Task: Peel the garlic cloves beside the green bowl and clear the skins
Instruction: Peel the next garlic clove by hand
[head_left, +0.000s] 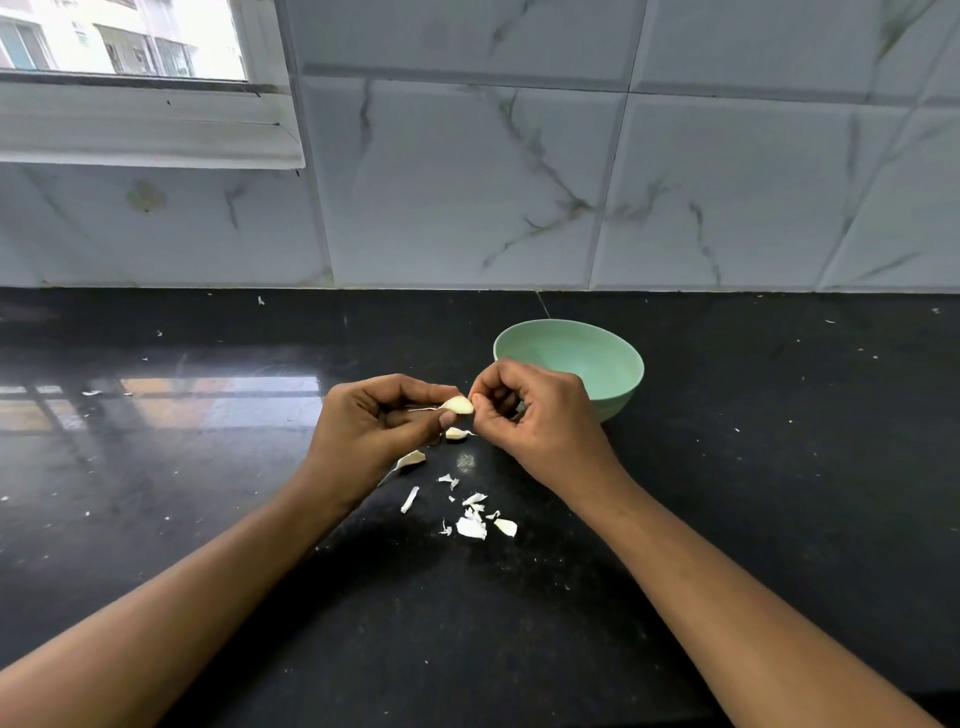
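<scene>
Currently held: garlic clove, up off the counter, pinched between both hands, just front-left of the green bowl.
left hand: fingers curled, thumb + forefinger clamped on the clove's left end. A thin skin sliver pokes out toward the palm.
right hand: fingers curled tight, thumb + fingertip nipping the clove's right tip. From my feed I can't tell if skin is caught in that pinch.
bowl: upright on the black counter, its near-left side hidden behind the right hand.
second clove: lying on the counter directly below the held one, between the two hands, touching neither as far as I can see.
third clove: on the counter by the left wrist, tail end running under the wrist's edge.
skins: loose white scraps scattered on the counter nearer me, between the forearms. One longer strip lies apart at their left.
counter surface: glossy, white flecks all over, window reflection at left.
backdrop: marbled tile wall; window top left.
</scene>
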